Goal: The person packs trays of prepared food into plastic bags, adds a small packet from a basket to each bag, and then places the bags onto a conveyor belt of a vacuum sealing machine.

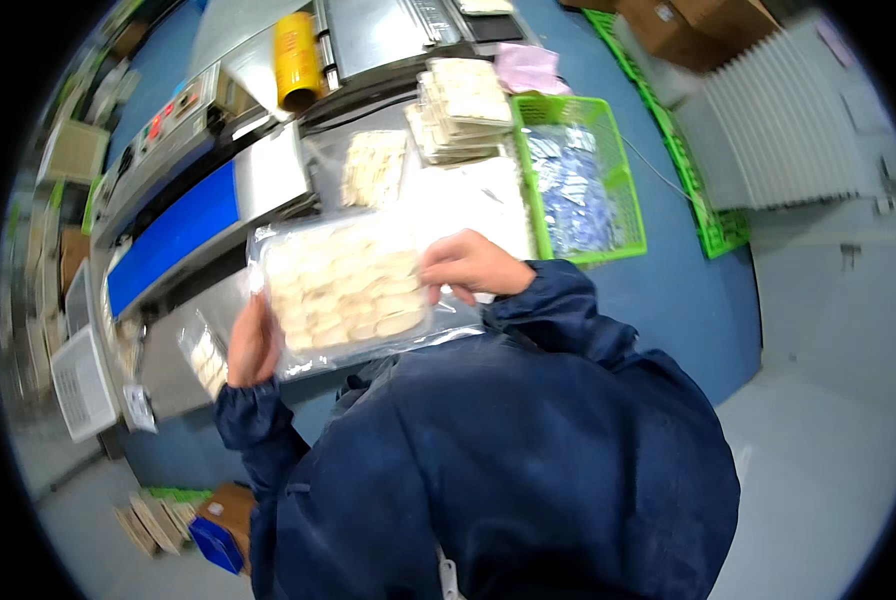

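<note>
Between my hands, close to my chest, is a tray of pale, flat food pieces in a clear plastic bag (pixel 343 289). My left hand (pixel 254 341) grips its left edge. My right hand (pixel 474 266) pinches the bag at the tray's right side, fingers closed on the film. Beyond it a similar tray of pale pieces (pixel 374 169) lies on the worktop, and a stack of filled trays (pixel 467 97) stands to its right. Left of my left hand lies a smaller clear pack of pale pieces (pixel 208 360).
A green plastic basket (pixel 632 202) holds blue-and-white packets. A conveyor with a blue belt (pixel 178 244) runs along the left, beside a control panel (pixel 167 124). A yellow tube (pixel 296 60) lies behind. Ribbed white panels (pixel 770 127) and cardboard boxes (pixel 688 30) are at the right.
</note>
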The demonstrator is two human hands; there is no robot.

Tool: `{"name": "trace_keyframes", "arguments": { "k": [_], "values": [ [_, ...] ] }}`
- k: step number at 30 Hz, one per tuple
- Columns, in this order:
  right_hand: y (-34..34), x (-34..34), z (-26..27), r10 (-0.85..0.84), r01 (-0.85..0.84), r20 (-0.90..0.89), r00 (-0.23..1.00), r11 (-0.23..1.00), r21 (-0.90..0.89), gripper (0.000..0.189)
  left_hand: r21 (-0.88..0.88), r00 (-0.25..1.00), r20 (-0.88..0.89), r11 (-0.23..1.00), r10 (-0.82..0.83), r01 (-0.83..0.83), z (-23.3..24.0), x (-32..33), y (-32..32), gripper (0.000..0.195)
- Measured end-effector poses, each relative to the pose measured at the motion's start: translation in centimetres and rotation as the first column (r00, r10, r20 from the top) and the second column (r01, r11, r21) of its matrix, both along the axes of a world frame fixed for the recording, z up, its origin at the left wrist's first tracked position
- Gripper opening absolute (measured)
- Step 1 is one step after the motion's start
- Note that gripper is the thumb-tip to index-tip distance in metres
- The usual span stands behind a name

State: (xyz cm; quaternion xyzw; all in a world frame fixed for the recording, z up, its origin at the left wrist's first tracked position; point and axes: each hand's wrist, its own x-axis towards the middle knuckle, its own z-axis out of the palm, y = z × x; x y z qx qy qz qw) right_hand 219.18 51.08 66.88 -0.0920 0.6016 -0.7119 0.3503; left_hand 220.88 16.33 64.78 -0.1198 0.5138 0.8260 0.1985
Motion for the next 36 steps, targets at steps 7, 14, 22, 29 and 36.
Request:
{"name": "trace_keyframes", "arguments": {
  "k": [7, 14, 22, 29, 36],
  "values": [
    [7.1, -2.0, -3.1, -0.432, 0.440, -0.085, 0.898, 0.884, 0.158, 0.019, 0.133, 0.998, -0.056, 0.991, 0.025, -0.017, -3.4, 3.6, 1.3, 0.041],
    [21.2, -7.0, -17.9, -0.284, 0.638, -0.648, 0.707, -0.141, 0.757, 0.038, 0.470, 0.991, 0.009, 0.874, 0.133, -0.121, -7.5, 4.7, -0.6, 0.045],
    [29.5, -6.9, -22.2, -0.336, 0.687, -0.619, 0.710, 0.136, 0.714, 0.016, 0.658, 0.990, 0.013, 0.744, 0.143, -0.116, -8.1, 5.0, -0.4, 0.048],
    [24.7, -5.2, -22.6, 0.024, 0.670, -0.669, 0.743, -0.044, 0.741, 0.019, 0.655, 0.978, 0.098, 0.728, 0.184, -0.203, -9.7, 5.9, 1.2, 0.047],
    [19.8, -5.2, -6.8, -0.799, 0.810, -0.134, 0.586, 0.582, 0.075, 0.010, 0.672, 0.986, 0.073, 0.723, 0.148, -0.158, -10.3, 5.7, 1.5, 0.049]
  ]
}}
